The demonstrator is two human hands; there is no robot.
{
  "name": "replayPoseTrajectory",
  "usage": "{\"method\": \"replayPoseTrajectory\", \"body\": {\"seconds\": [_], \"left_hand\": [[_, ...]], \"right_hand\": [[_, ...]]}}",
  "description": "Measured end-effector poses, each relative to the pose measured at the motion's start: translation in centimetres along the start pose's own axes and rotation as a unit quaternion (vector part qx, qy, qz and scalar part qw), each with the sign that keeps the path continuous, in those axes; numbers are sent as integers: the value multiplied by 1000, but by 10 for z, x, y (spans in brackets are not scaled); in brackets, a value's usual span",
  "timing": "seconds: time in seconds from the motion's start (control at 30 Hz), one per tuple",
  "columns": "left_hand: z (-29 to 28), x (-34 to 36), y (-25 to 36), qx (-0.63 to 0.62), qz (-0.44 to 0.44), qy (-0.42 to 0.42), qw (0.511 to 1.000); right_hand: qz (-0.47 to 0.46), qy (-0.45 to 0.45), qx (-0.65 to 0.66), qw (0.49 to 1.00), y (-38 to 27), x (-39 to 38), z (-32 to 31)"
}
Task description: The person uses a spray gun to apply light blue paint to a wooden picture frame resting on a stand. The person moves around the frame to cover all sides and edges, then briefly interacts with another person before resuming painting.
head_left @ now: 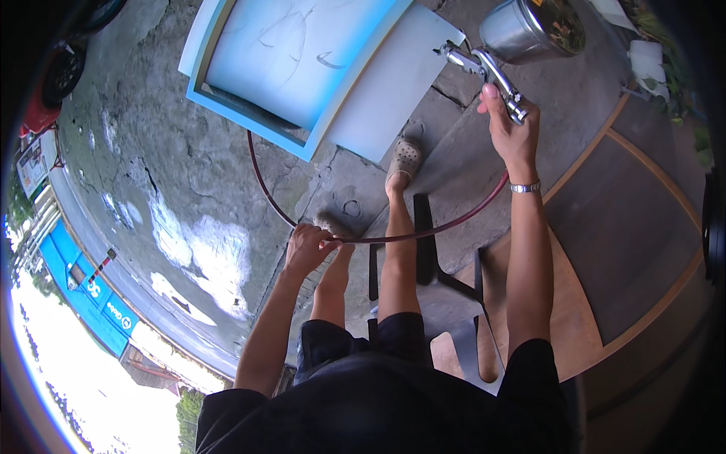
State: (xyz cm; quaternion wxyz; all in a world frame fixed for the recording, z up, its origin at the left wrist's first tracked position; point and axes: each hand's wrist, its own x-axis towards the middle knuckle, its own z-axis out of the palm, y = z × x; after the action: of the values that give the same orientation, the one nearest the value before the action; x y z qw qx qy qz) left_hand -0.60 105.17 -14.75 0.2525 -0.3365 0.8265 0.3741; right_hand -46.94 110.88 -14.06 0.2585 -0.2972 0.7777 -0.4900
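My right hand [516, 130] is wrapped round the handle of a silver spray gun [495, 74], whose nozzle points left toward a blue-framed panel. A dark red hose [454, 225] sags in a curve from near my right wrist to my left hand [306, 248], whose fingers are closed round it. Beyond the left hand the hose runs up and under the panel. That blue-and-white framed piece [249, 113] lies in front of me, its inner face shaded from white to blue. A flat whitish board [386, 91] adjoins its right side.
Just beyond the spray gun stands a metal bucket [510, 34]. Brown framed boards [628, 189] and dark angled supports [427, 242] are at my right. White paint-like patches [204, 250] mark the concrete floor at left. A red vehicle [41, 110] shows at the far left.
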Motion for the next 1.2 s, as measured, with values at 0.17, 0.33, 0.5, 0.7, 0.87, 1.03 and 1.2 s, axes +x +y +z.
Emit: {"method": "replayPoseTrajectory", "body": {"seconds": [0.17,0.33,0.5,0.7,0.87,1.03,1.2], "left_hand": [[-7,-19,-26,10,18,7,1000],[-7,-36,-54,19,20,1,1000],[-4,-54,-78,46,47,21,998],[-6,-69,-97,59,52,22,997],[-9,-78,-104,77,52,19,995],[-2,-80,-114,79,69,16,994],[-3,-80,-111,79,58,1,995]], "right_hand": [[9,-23,-12,1000,-12,-42,19],[-37,-29,4,999,-8,-82,40],[-4,-77,-2,997,-15,-126,53],[8,-103,34,994,-27,-165,73],[-24,-120,51,991,-33,-182,86],[-44,-131,37,990,-26,-199,95],[-17,-175,57,983,-30,-210,99]]}}
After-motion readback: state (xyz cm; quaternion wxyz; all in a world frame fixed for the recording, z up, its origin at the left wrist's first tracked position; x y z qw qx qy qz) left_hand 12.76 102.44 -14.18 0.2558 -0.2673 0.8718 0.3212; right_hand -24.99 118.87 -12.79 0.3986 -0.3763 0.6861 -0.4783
